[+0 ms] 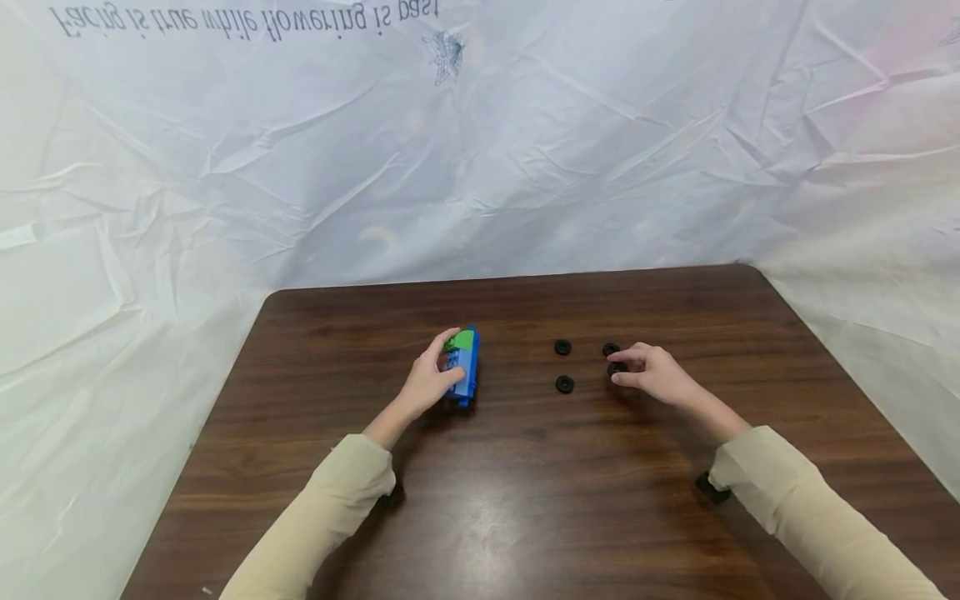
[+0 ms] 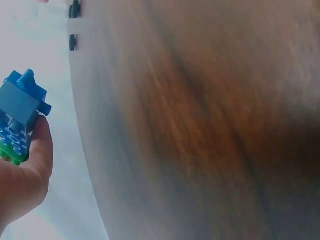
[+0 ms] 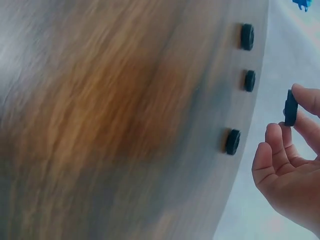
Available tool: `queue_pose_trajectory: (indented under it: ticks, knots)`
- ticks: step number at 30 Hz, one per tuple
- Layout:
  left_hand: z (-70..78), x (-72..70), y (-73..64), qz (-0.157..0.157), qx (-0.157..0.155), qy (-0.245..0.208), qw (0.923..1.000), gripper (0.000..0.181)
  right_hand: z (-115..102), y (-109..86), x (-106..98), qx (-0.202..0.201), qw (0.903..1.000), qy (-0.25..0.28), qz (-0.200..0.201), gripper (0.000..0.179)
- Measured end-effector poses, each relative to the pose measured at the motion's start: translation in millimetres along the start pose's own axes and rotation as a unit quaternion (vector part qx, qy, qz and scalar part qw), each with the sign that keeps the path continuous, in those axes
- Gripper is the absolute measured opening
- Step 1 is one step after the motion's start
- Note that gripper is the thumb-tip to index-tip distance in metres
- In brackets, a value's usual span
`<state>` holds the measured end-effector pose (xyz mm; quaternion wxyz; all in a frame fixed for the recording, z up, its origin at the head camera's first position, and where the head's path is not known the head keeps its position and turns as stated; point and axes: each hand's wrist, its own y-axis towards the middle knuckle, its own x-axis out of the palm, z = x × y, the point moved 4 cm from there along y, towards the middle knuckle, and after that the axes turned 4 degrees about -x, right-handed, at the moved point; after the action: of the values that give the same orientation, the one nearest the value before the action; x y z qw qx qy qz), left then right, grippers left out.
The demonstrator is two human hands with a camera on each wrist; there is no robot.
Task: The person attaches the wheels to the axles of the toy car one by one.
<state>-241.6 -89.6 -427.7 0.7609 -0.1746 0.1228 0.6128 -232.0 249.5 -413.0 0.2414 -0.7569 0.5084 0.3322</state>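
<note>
My left hand [image 1: 435,373] grips a blue toy vehicle body [image 1: 467,367] built from blocks, with a green piece at its far end. The left wrist view shows the toy's blue pegs and studs [image 2: 20,100] above the thumb. Further right, my right hand [image 1: 654,372] pinches a small black toy wheel [image 3: 291,108] between thumb and fingers, held up off the table. Close by the right fingertips lies another black wheel [image 1: 611,350]. Two more wheels, a far one [image 1: 562,347] and a near one [image 1: 565,384], lie flat between the hands.
Both hands work over a dark brown wooden table [image 1: 487,500] with rounded far corners. A wrinkled white printed sheet [image 1: 480,167] hangs behind it and along the sides. A black item [image 1: 711,487] shows under the right cuff.
</note>
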Motion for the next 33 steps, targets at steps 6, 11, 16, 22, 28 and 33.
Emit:
queue_pose_trajectory:
  ticks: [6, 11, 16, 22, 28, 33]
  knots:
    - [4.0, 1.0, -3.5, 0.002, 0.004, -0.087, 0.9962, 0.061, -16, 0.1, 3, -0.029, 0.9995, 0.012, 0.000, 0.039]
    - [7.5, 3.6, -8.1, 0.004, 0.001, -0.141, 0.9901, 0.061, -28, 1.1, 10, -0.054, 0.9983, 0.019, -0.010, 0.039]
    - [10.4, 7.7, -11.8, -0.003, -0.017, -0.161, 0.9867, 0.061, -42, 1.3, 16, -0.078, 0.9963, 0.035, -0.011, 0.038]
    - [15.7, 14.0, -18.0, -0.026, -0.029, -0.198, 0.9795, 0.062, -58, 1.5, 23, -0.104, 0.9936, 0.044, -0.009, 0.036]
    - [20.0, 20.5, -22.8, -0.043, -0.027, -0.218, 0.9746, 0.062, -71, 3.4, 30, -0.136, 0.9889, 0.060, 0.002, 0.033]
    - [20.0, 25.0, -23.3, -0.055, -0.042, -0.230, 0.9708, 0.062, -81, 5.0, 35, -0.138, 0.9878, 0.071, 0.001, 0.033]
